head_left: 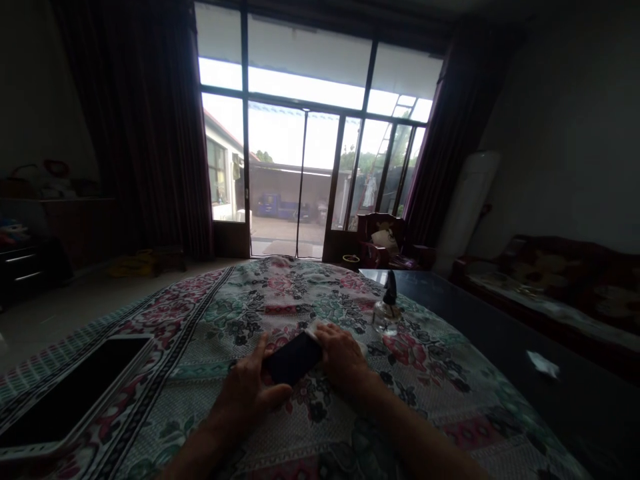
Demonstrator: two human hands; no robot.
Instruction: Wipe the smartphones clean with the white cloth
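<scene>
Two hands lie on a flowery bed cover (425,393). The left hand (247,390) grips one black phone (293,358) at its side. The right hand (345,357) presses one white cloth (314,329) on the phone's end. One glass bottle (386,313) stands just beyond, and one big dark tablet (75,393) lies off to the left.

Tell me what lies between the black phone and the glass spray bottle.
In the head view, the right hand and a white cloth lie between the black phone and the glass spray bottle, on the floral bedspread.
</scene>
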